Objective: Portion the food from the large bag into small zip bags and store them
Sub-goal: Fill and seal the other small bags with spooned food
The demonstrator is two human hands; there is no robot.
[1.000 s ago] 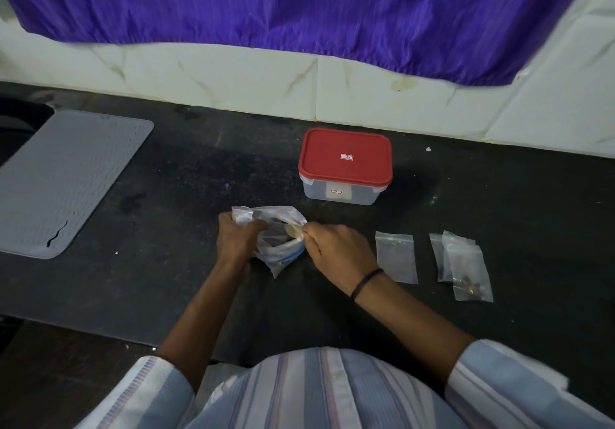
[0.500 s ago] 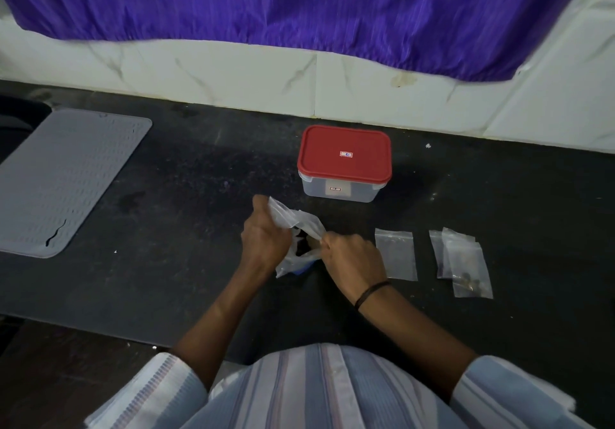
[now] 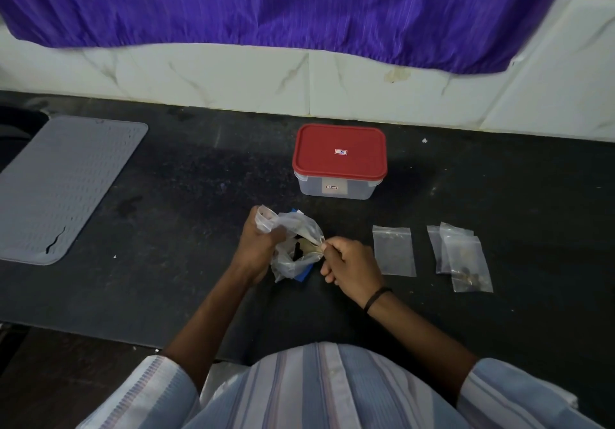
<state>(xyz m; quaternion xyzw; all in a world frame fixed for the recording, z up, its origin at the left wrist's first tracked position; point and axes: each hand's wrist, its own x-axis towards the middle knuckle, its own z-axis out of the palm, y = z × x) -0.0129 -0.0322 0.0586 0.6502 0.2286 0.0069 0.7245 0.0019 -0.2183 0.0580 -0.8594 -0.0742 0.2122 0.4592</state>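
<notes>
The person wears a loose striped shirt (image 3: 319,392) that fills the bottom centre of the frame, its vertical bands running pale blue, white and muted mauve. The sleeves are pushed up near the elbows: the left sleeve (image 3: 143,395) bunches at lower left, the right sleeve (image 3: 519,398) at lower right, leaving both forearms bare. A thin dark band (image 3: 376,298) circles the right wrist, right of centre. Both hands are bare.

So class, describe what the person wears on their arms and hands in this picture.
Both hands are bare: left hand, right hand. A thin black band circles the right wrist. The striped shirt sleeves, pale blue and white with darker lines, are pushed up above the elbows, leaving the forearms uncovered.
</notes>
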